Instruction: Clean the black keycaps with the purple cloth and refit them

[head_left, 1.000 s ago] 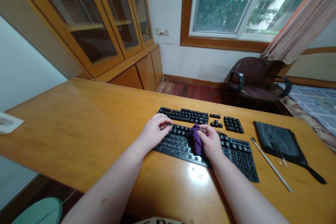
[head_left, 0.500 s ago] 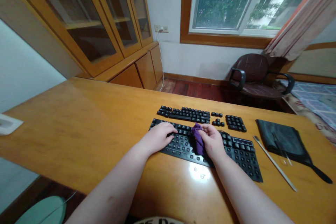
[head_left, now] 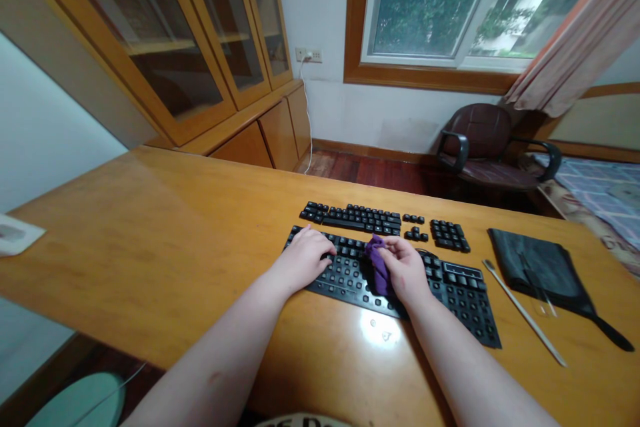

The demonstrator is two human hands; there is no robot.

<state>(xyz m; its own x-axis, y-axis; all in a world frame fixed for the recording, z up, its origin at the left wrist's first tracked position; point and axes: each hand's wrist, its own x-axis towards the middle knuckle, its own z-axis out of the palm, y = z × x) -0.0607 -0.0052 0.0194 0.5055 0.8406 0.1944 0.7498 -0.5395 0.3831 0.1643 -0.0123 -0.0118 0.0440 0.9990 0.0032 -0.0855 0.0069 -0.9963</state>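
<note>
A black keyboard (head_left: 345, 278) lies on the desk with most of its keycaps off, so the bare key posts show. My left hand (head_left: 306, 257) rests on its left end, fingers loosely bent and thumb apart, gripping nothing. In my right hand (head_left: 406, 270) is a bunched purple cloth (head_left: 380, 265), pinched between thumb and fingers and hanging over the middle of the keyboard. The hand and cloth cover the keys beneath. Removed keycaps (head_left: 367, 219) are laid out in groups just beyond the keyboard, with number-pad keycaps (head_left: 449, 235) at their right end.
Right of the keyboard lie a long thin stick with a small brush-like tip (head_left: 525, 313), a folded dark pouch (head_left: 535, 263) and a thin wire tool (head_left: 535, 283) on it. A white object (head_left: 20, 235) sits at the desk's left edge. Beyond the desk stands a chair (head_left: 483, 140).
My left hand's fingers have shifted slightly towards the keyboard's far edge. My right hand and the purple cloth look almost unmoved.
</note>
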